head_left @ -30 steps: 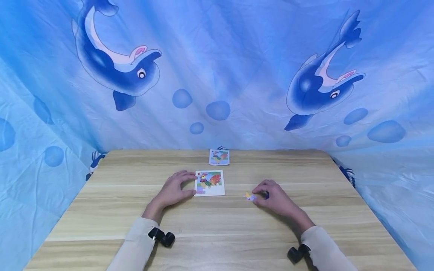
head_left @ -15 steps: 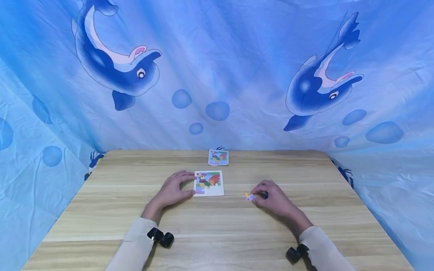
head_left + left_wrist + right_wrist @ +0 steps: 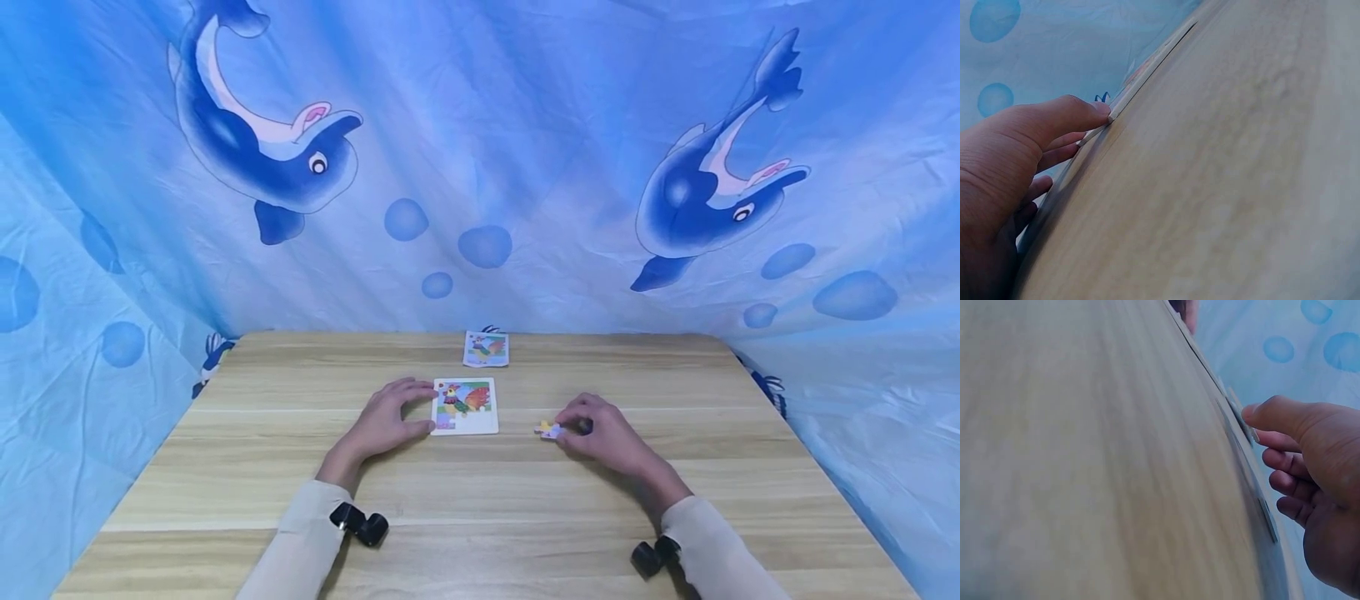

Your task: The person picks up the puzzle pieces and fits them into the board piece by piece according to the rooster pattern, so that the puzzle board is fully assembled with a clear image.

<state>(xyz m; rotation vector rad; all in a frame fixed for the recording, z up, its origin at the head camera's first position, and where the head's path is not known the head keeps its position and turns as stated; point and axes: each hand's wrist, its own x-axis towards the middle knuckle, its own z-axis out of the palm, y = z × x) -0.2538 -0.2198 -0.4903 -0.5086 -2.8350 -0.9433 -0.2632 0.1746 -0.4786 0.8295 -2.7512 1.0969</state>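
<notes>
A white puzzle board with a colourful rooster picture lies flat at the middle of the wooden table. My left hand grips its left edge, thumb at the near corner and fingers at the far corner. To the right, my right hand pinches a small yellow and purple puzzle piece low on the tabletop, its thumb tip on the piece's edge. A second, dark piece lies under that hand's fingers.
A small picture card showing the same rooster lies at the table's far edge. Blue dolphin-print cloth hangs behind and along both sides of the table. Black wrist cameras sit on both sleeves.
My right hand has nudged the yellow and purple piece slightly left, toward the board. The left hand keeps its hold on the board's edge.
</notes>
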